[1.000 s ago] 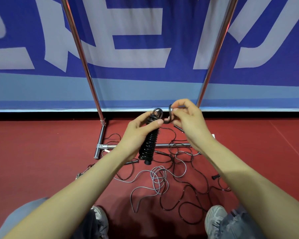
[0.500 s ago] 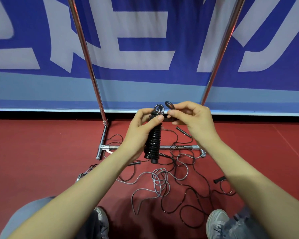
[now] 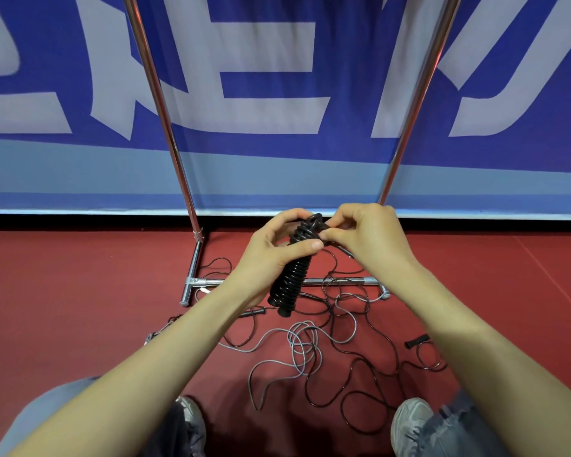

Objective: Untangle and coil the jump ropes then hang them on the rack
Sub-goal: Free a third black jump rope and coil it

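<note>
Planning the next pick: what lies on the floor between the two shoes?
In the head view, loops of grey rope and black rope lie between the left shoe and right shoe.

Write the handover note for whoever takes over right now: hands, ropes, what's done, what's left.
Left hand grips the coiled black rope. Right hand pinches its end at the coil's top.
Grey rope and thin black rope lie tangled on the floor at the base of the rack.
Done: one rope wound. Left: secure and hang it; untangle, coil and hang the others.
</note>
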